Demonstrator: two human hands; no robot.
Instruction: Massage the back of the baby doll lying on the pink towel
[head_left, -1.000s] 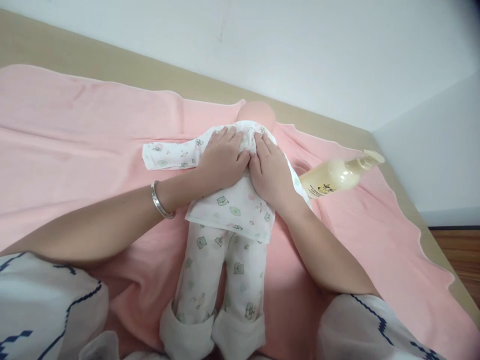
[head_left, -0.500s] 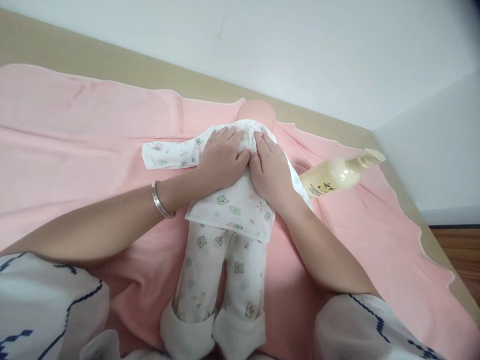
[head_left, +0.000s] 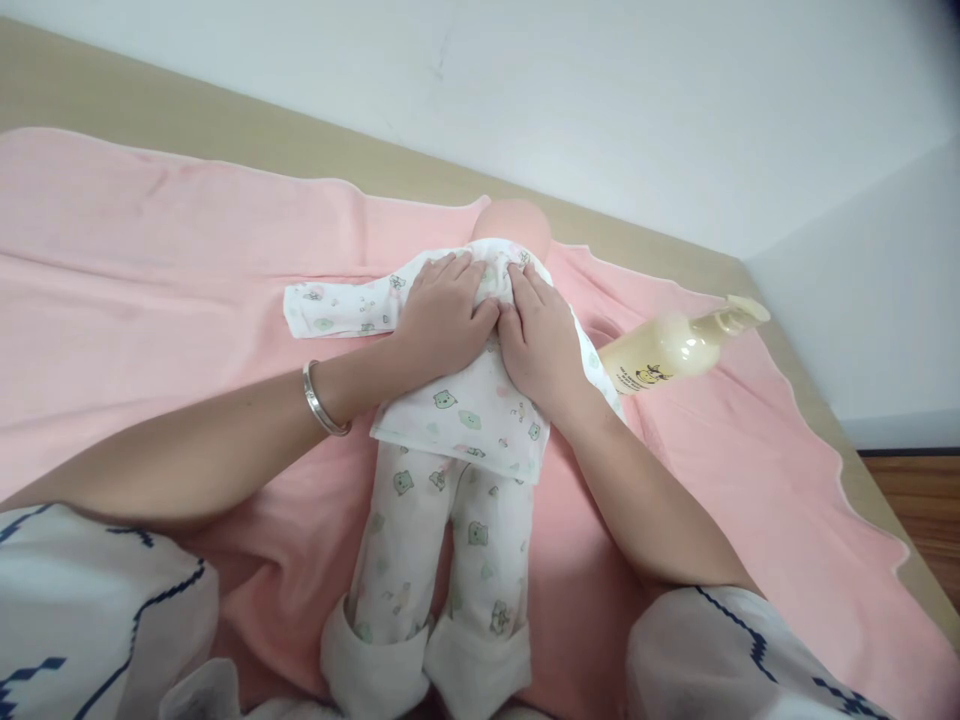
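A baby doll point(head_left: 512, 222) lies face down with its head toward the wall, dressed in a white printed top point(head_left: 457, 418) and matching trousers point(head_left: 409, 545) with turned-up cuffs. My left hand point(head_left: 444, 318) rests flat on the left of its upper back, fingers stretched toward the head. Beside it, my right hand point(head_left: 543, 345) lies the same way on the right of the back. The two thumbs nearly touch at the middle. One sleeve of the top point(head_left: 341, 308) sticks out to the left; the doll's face is hidden.
Under the doll spreads a pink blanket point(head_left: 150, 250) with some wrinkles. A pale yellow pump bottle point(head_left: 667, 350) lies on its side to the right of the doll. Beyond the blanket show the tan table edge point(head_left: 247, 130) and a white wall point(head_left: 525, 90).
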